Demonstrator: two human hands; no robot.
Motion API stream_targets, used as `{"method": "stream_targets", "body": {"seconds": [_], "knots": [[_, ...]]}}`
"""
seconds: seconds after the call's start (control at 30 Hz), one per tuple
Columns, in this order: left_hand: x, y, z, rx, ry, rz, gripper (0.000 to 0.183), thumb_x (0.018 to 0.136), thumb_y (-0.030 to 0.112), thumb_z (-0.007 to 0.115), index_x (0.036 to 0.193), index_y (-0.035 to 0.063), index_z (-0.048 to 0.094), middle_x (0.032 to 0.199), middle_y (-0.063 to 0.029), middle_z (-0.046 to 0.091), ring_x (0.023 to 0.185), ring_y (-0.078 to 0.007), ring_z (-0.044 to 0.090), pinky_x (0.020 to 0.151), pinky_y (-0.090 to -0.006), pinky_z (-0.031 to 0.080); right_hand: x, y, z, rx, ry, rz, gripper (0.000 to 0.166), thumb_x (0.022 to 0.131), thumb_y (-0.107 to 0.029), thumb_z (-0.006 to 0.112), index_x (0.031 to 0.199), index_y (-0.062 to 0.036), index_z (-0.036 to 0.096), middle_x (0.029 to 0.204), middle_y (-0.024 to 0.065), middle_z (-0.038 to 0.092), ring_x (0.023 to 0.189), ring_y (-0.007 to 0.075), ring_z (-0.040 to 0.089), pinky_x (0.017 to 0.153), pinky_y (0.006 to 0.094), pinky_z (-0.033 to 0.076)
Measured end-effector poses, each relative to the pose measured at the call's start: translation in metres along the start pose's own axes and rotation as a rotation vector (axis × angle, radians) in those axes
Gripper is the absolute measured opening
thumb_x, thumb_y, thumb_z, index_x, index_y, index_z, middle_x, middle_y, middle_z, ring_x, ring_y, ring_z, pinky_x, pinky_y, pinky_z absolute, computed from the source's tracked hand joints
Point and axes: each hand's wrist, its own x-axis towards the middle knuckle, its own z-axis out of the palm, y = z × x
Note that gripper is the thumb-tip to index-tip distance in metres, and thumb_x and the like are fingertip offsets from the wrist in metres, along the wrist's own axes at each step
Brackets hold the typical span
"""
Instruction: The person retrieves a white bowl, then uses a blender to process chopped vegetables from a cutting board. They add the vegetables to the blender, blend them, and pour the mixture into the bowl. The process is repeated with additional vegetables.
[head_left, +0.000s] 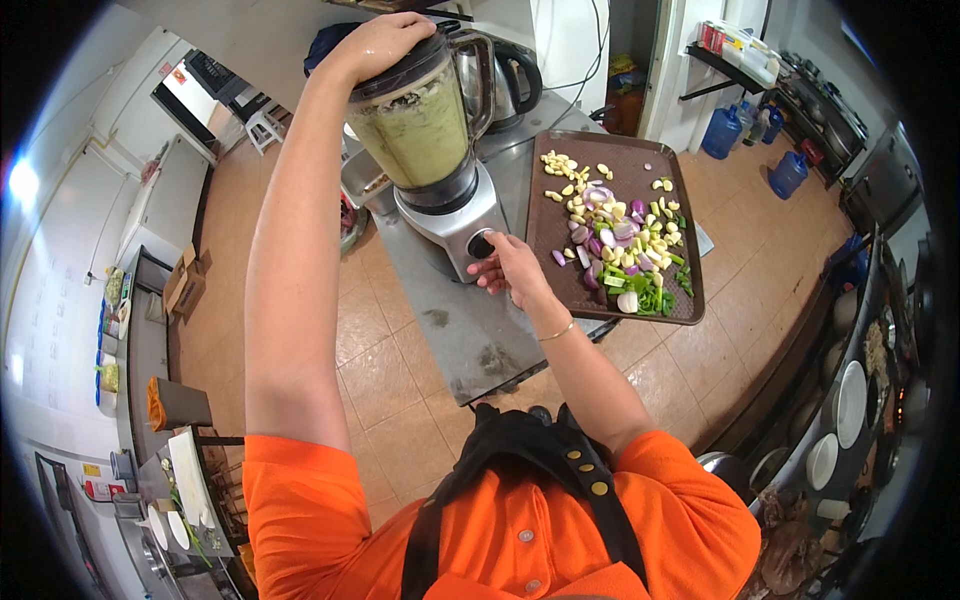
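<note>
A blender stands on the metal table, its clear jug (420, 139) mostly filled with a pale green mash that streaks the upper wall. My left hand (382, 46) lies over the black blender lid (409, 71), holding it from above; some fingertips are hidden. On the silver blender base (457, 217), my right hand (514, 266) has its thumb and index finger at the black control knob (481, 244), the other fingers curled below it. To the right, a brown tray (551, 292) carries peeled garlic cloves (660, 244), purple shallots (592, 274) and cut green onion (645, 285).
Behind the blender is an electric kettle (517, 82), with a cable near it. A metal container (367, 176) sits left of the base. The tray overhangs the right edge of the metal table (465, 352). Along the far right runs a counter with white bowls (823, 461).
</note>
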Motion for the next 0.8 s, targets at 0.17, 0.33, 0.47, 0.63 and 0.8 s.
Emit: {"method": "stream_targets", "body": {"seconds": [0.17,0.33,0.47,0.63,0.8], "knots": [[0.001,0.004,0.004,-0.010,0.012,0.005,0.045,0.095,0.042,0.048,0.124,0.0124,0.065,0.123,-0.0119,0.067,0.109,-0.0274,0.064,0.096,-0.0365,0.046,0.004,0.006,0.007,0.227,0.066,0.025,0.040,0.094,-0.038,0.059,0.106,-0.0014,0.047,0.085,0.0175,0.068,0.059,0.0209,0.065,0.049,0.0298,0.050],[0.003,0.002,0.003,-0.006,-0.005,0.004,0.047,0.095,0.044,0.048,0.124,0.0113,0.065,0.123,-0.0125,0.067,0.109,-0.0285,0.064,0.096,-0.0366,0.046,0.009,0.012,0.008,0.286,0.085,-0.001,0.036,0.092,-0.033,0.062,0.101,-0.0020,0.045,0.083,0.0155,0.065,0.063,0.0213,0.065,0.050,0.0319,0.052],[0.002,0.000,0.001,-0.006,-0.018,0.009,0.047,0.095,0.043,0.048,0.125,0.0126,0.065,0.124,-0.0124,0.066,0.111,-0.0288,0.063,0.097,-0.0367,0.046,0.006,0.005,0.009,0.190,0.081,0.002,0.031,0.092,-0.028,0.063,0.100,-0.0035,0.045,0.080,0.0138,0.063,0.065,0.0191,0.064,0.051,0.0303,0.052],[0.003,0.006,0.006,0.055,0.017,-0.011,0.047,0.095,0.043,0.047,0.127,0.0146,0.065,0.128,-0.0123,0.065,0.114,-0.0297,0.062,0.098,-0.0375,0.045,0.007,-0.009,0.006,-0.570,0.160,-0.288,0.033,0.088,-0.025,0.067,0.100,-0.0032,0.046,0.075,0.0172,0.065,0.067,0.0304,0.067,0.057,0.0412,0.054],[-0.003,0.005,0.003,-0.005,0.012,0.020,0.047,0.094,0.044,0.048,0.127,0.0139,0.065,0.129,-0.0132,0.065,0.116,-0.0314,0.061,0.100,-0.0380,0.045,-0.011,-0.022,0.023,-1.419,0.184,-0.598,0.037,0.082,-0.025,0.071,0.103,-0.0038,0.050,0.088,0.0249,0.068,0.084,0.0443,0.067,0.073,0.0516,0.055]]}}
